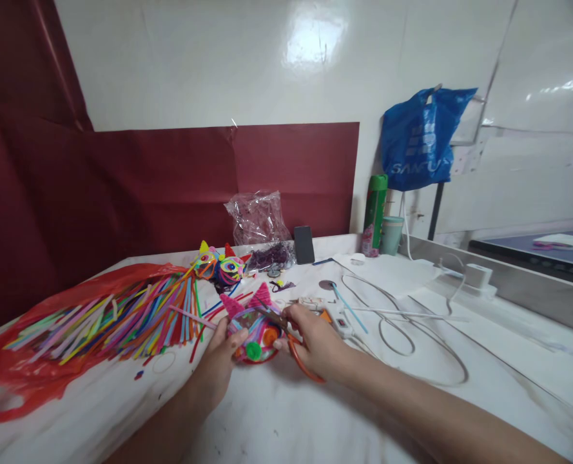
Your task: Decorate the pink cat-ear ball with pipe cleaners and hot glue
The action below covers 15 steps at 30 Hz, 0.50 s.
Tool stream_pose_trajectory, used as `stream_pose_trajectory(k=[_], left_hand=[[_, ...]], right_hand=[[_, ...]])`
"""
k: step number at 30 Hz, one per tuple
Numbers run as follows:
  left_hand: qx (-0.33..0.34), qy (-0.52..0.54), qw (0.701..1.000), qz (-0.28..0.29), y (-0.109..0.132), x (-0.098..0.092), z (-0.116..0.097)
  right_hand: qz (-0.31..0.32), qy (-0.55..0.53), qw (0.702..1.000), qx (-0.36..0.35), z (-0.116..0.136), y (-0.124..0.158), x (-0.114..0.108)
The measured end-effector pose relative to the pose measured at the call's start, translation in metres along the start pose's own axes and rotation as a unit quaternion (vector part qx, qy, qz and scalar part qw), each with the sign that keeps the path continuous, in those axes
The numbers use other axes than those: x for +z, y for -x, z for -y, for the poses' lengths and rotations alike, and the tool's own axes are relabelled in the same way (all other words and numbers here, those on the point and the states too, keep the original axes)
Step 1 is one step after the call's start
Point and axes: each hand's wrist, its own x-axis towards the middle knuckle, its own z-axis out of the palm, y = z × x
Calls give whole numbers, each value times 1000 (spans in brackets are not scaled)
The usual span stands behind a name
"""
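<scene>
My left hand (221, 359) grips the left side of a small colourful pipe-cleaner craft (256, 332) with pink ears, a green pompom and orange circles, held just above the white table (276, 412). My right hand (315, 341) is closed on orange-handled scissors (300, 361), whose blades reach toward the craft's top right ear. A pink pipe cleaner (192, 316) sticks out to the left from the craft.
A heap of coloured pipe cleaners (107, 319) lies on a red plastic bag at left. Two finished craft faces (218, 265) sit behind. A white glue gun (337, 317) and its cable lie right of my hands. A green can (374, 214), cup, phone and blue bag (421, 138) stand farther back.
</scene>
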Motion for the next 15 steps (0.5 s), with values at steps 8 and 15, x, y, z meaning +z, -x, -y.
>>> stream_pose_trajectory(k=[8,15], left_hand=[[-3,-6,1000,-8,1,1,-1],[6,-21,1000,-4,6,4,-4]], right_hand=[[-6,4,1000,10,0,0,2],[-21,16,999,-22,-2,1,1]])
